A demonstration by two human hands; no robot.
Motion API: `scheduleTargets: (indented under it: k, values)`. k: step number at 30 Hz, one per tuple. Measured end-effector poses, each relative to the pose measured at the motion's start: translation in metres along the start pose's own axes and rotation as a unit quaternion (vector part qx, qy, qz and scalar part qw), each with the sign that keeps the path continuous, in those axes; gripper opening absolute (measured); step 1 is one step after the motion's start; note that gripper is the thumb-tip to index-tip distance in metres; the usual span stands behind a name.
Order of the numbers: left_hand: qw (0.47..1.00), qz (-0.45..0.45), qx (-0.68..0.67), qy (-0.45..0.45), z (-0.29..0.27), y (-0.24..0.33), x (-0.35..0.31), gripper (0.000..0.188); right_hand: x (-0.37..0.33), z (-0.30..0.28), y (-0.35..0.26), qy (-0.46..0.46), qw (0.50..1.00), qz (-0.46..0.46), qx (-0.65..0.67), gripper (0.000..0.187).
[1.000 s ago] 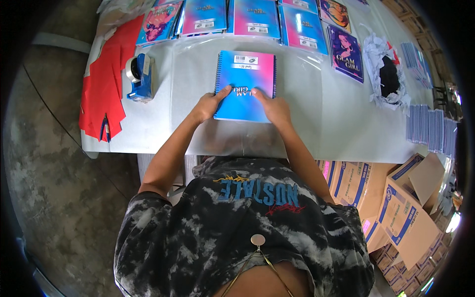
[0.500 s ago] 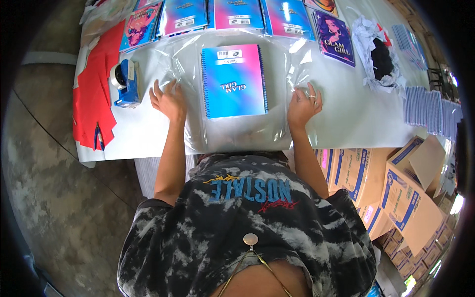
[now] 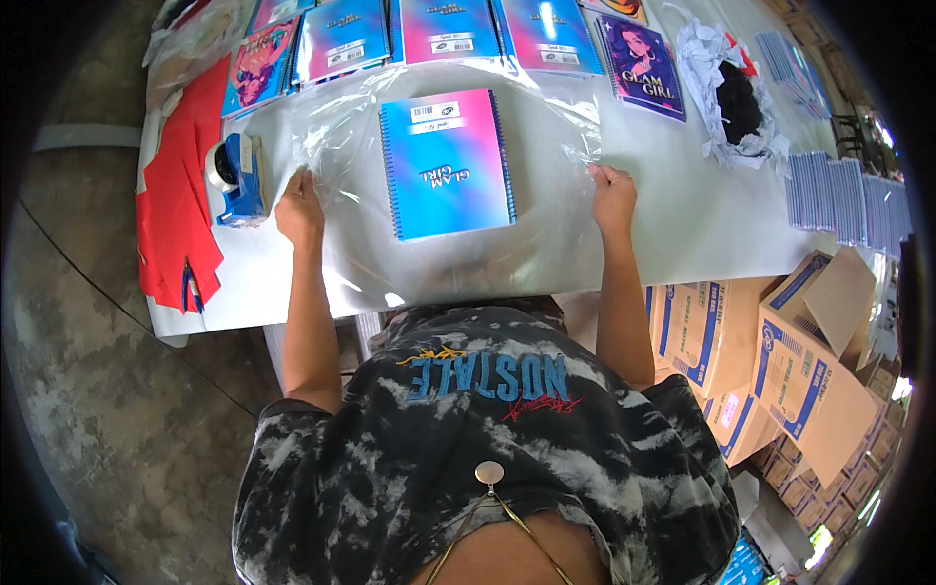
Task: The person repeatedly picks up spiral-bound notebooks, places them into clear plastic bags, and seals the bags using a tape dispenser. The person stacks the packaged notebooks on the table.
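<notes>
A blue and pink spiral notebook [image 3: 448,166] lies in the middle of the table, on a sheet of clear plastic film [image 3: 356,249]. To its left, my left hand [image 3: 300,210] is closed in a pinch on one side of the film. My right hand [image 3: 613,195] pinches the film's opposite side, to the right of the notebook. Neither hand touches the notebook. The film spreads wide between my hands, and its far part reaches toward a row of notebooks.
A blue tape dispenser [image 3: 240,180] stands just left of my left hand. Red sheets [image 3: 180,195] with small pliers-like cutters [image 3: 191,286] lie beyond it. Notebook stacks [image 3: 448,29] line the back. Crumpled paper around something black [image 3: 741,102] and cardboard boxes [image 3: 790,366] are at right.
My hands have moved apart, drawing the film's sides outward and opening it from around the notebook. My fingers have closed into pinches. The whole view has shifted slightly.
</notes>
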State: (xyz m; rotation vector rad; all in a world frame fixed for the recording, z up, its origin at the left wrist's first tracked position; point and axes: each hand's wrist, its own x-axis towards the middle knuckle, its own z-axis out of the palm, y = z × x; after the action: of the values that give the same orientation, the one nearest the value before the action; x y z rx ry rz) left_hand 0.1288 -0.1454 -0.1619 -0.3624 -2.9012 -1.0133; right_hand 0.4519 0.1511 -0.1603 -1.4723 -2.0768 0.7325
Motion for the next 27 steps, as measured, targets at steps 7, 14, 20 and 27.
scheduleTargets:
  k: [7, 14, 20, 27]
  values:
    - [0.958, 0.173, 0.149, 0.175, 0.008, 0.008, -0.011, 0.017, -0.009, 0.001, -0.004, 0.088, 0.971, -0.14, -0.173, 0.015]
    - [0.984, 0.132, -0.032, 0.113, 0.002, 0.031, -0.013, 0.019, -0.005, -0.001, -0.039, -0.042, 0.996, 0.055, 0.054, 0.02]
    - [0.937, -0.067, -0.149, -0.309, -0.012, 0.041, 0.004, 0.038, 0.001, -0.004, -0.051, -0.198, 0.949, 0.109, 0.22, 0.026]
    - [0.682, -0.158, -0.516, -0.493, -0.029, 0.036, 0.003, 0.082, -0.003, -0.033, -0.08, -0.349, 0.849, 0.167, 0.359, 0.049]
